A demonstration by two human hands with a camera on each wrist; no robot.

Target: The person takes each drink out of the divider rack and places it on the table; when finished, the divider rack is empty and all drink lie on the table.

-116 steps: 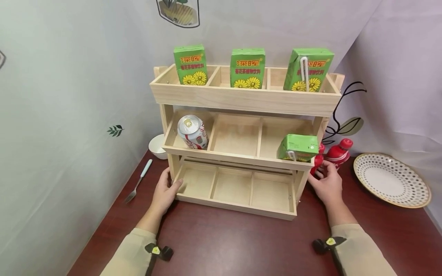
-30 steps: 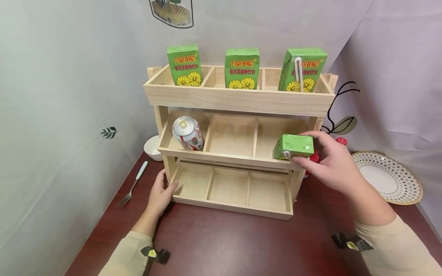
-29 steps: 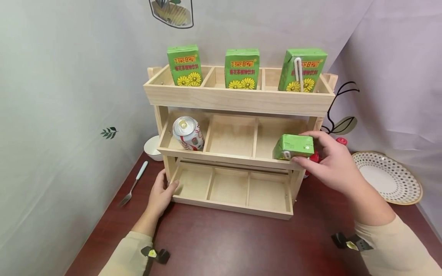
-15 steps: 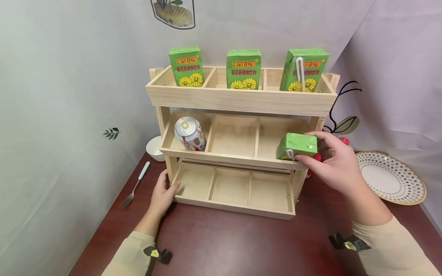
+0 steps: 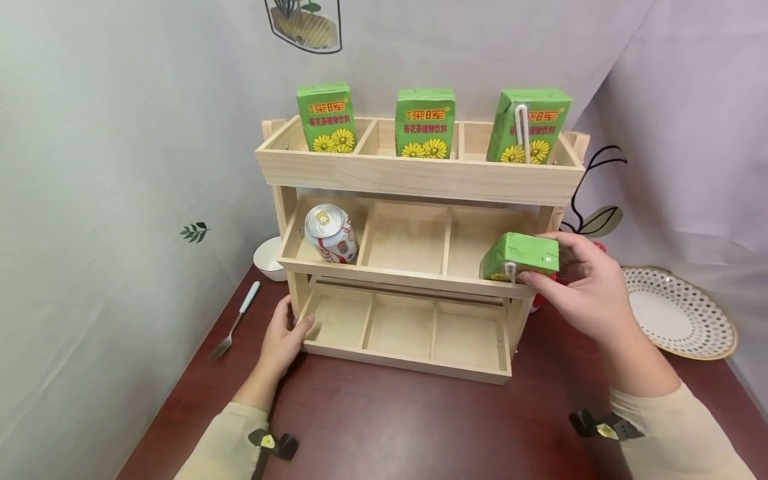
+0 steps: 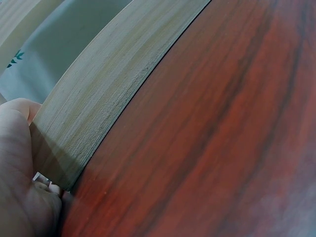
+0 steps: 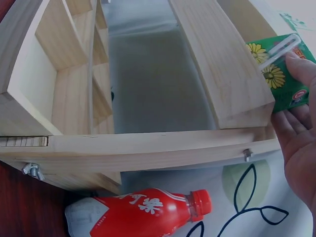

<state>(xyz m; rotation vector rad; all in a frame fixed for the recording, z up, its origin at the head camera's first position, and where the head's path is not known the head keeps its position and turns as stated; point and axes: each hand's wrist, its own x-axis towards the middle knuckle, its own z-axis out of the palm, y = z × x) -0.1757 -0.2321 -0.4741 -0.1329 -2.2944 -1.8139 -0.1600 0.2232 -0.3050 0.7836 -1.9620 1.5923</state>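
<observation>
My right hand (image 5: pixel 591 287) grips a green drink carton (image 5: pixel 528 248) at the right end of the middle tier, thumb on its front. That carton tilts, with a white straw on its face; the right wrist view shows its yellow flowers and my thumb (image 7: pixel 301 69) on it. My left hand (image 5: pixel 285 337) holds the lower left end of the wooden three-tier rack (image 5: pixel 414 180), thumb over the bottom tray's side. A silver-topped can (image 5: pixel 331 233) stands in the middle tier's left compartment. Three more green cartons, left (image 5: pixel 327 119), middle (image 5: pixel 425 125) and right (image 5: pixel 531 127), stand on the top tier.
A red bottle (image 7: pixel 143 212) stands behind the rack's right side, mostly hidden in the head view. Farther right is a dotted oval plate (image 5: pixel 678 313). At left are a white bowl (image 5: pixel 270 259) and a fork (image 5: pixel 237 320) on the dark red table (image 5: pixel 396 420).
My right hand has left the red bottles beside the rack and taken hold of the middle-tier carton. Lately that carton has shifted slightly right. My left hand stays on the rack.
</observation>
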